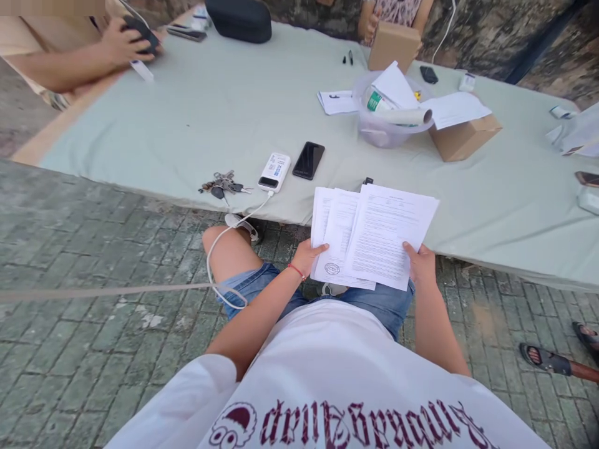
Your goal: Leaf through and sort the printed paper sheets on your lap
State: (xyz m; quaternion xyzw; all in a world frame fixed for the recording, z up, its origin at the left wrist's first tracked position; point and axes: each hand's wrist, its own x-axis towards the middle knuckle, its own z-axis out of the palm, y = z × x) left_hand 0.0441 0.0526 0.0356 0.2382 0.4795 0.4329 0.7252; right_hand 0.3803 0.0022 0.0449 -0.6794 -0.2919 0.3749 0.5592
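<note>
Several printed sheets of paper are fanned out above my lap, at the table's near edge. My left hand is closed on the left side of the sheets, thumb on top, near a round stamp. On the right, my right hand pinches the edge of the front sheet, which overlaps the others. The fingers of both hands are partly hidden beneath the paper. Just beyond the sheets on the table lie a black smartphone, a white power bank with a cable plugged in, and a bunch of keys.
A clear plastic tub with papers and a roll stands on the cloth-covered table, beside cardboard boxes. A black case lies at the back. Two other people sit across. A white cable hangs by my left leg.
</note>
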